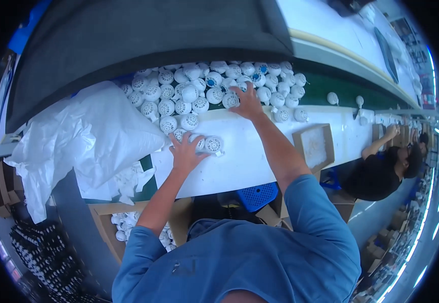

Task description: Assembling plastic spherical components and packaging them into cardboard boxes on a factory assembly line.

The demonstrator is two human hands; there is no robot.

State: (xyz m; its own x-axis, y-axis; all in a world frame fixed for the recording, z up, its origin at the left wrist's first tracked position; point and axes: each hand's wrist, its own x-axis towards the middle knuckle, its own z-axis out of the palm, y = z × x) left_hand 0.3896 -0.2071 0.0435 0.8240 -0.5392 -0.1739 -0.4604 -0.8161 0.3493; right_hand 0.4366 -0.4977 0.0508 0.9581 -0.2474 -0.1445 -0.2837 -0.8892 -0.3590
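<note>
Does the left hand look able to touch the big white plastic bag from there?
Probably yes: the left hand is just beside the white plastic bag, and nothing seems to stand between them.

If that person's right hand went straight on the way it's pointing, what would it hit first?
Most likely the piled white perforated balls just ahead. The right hand points forward, in among them. It may already touch one; the depth is hard to judge from this view.

Fisheye view: bluish cast, black corners, strongly bowed edges. White worktop (239, 156): brightly lit. Ceiling lights (435, 231), right: glaring streaks. Floor (66, 194), near left: dim.
</note>
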